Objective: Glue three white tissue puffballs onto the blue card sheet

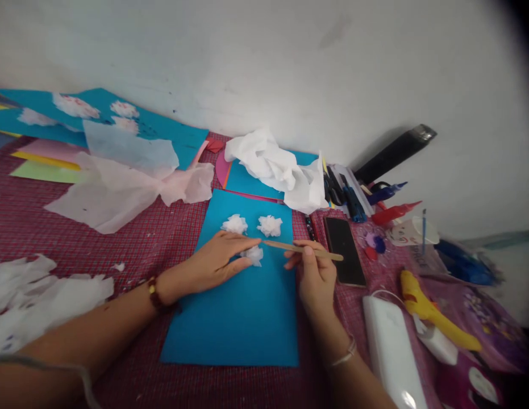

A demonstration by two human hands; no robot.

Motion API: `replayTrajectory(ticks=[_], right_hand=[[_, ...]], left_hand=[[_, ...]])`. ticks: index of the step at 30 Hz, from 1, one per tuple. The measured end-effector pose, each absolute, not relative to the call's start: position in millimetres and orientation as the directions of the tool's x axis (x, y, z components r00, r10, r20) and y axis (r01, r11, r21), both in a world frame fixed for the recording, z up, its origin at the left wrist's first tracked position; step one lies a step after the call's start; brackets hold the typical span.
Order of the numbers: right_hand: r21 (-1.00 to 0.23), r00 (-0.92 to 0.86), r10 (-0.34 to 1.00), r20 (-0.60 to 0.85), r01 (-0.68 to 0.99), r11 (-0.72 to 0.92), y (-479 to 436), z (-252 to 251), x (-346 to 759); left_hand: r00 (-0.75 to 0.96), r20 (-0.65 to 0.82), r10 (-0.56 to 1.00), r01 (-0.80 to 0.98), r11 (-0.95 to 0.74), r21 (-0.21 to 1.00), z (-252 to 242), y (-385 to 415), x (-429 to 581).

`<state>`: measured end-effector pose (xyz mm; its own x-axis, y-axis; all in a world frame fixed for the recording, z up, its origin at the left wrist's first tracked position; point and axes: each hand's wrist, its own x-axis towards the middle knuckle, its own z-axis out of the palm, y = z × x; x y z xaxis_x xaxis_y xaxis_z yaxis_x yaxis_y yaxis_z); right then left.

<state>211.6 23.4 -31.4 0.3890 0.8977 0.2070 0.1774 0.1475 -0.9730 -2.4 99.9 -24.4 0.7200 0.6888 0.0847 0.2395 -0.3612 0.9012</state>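
Note:
A blue sheet (242, 318) lies on the red checked cloth. Near its top are two white crumpled-paper tufts, one on the left (234, 224) and one on the right (270, 226). Just below them sits a third tuft (254, 256), partly covered by my left hand (213, 260), whose thumb and fingers are spread around it. My right hand (317, 275) pinches a flat wooden stick (290, 246) between thumb and fingers. The stick's tip points left, close to my left fingertips and above the third tuft.
Crumpled white tissue (273, 165) lies behind the sheet. Thin paper (119, 187) and torn tissue (42, 301) are at left. On the right are a phone (345, 250), a white power strip (392, 346), a yellow glue gun (434, 315) and a red tube (394, 213).

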Motion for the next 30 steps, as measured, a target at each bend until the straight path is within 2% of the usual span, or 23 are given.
replayTrajectory(ticks=[3,7,13,15,17,20,23,26,29,30], right_hand=[[-0.973,0.414,0.886,0.208,0.178,0.145,23.3,-31.6,212.7],[-0.952,0.302,0.931,0.204,0.283,0.116,25.3,-32.3,209.7],[-0.936,0.268,0.924,0.273,0.295,0.191,29.9,-34.1,213.7],[-0.932,0.288,0.906,0.309,0.283,0.228,30.9,-33.9,216.0],[-0.921,0.296,0.892,0.341,0.294,0.255,31.5,-33.8,215.8],[-0.899,0.283,0.880,0.382,0.332,0.284,31.4,-34.5,211.3],[-0.880,0.242,0.879,0.412,0.356,0.315,30.4,-35.6,207.2],[-0.868,0.227,0.874,0.430,0.371,0.331,31.2,-35.8,207.4],[-0.871,0.274,0.857,0.437,0.366,0.327,33.5,-35.3,210.6],[-0.871,0.291,0.850,0.439,0.369,0.324,34.0,-35.0,211.6]], left_hand=[[0.688,0.103,0.719,0.243,-0.361,0.901,-23.3,98.6,-3.2],[0.524,0.088,0.847,0.261,-0.258,0.930,-22.3,97.9,-3.7],[0.641,0.069,0.764,0.173,-0.231,0.957,-27.5,100.9,-2.9],[0.597,0.041,0.801,0.116,-0.136,0.984,-29.6,100.1,-1.2],[0.484,-0.009,0.875,0.026,-0.005,1.000,-29.0,97.5,-1.6],[0.291,-0.168,0.942,-0.146,0.217,0.965,-19.7,89.4,-15.2],[0.293,-0.273,0.916,-0.159,0.328,0.931,6.0,74.2,-46.8],[0.333,-0.184,0.925,-0.028,0.205,0.978,47.0,49.2,-85.7],[0.373,-0.004,0.928,0.205,-0.078,0.976,76.8,7.7,-123.0],[0.357,0.071,0.931,0.226,-0.160,0.961,78.1,-10.4,-134.2]])
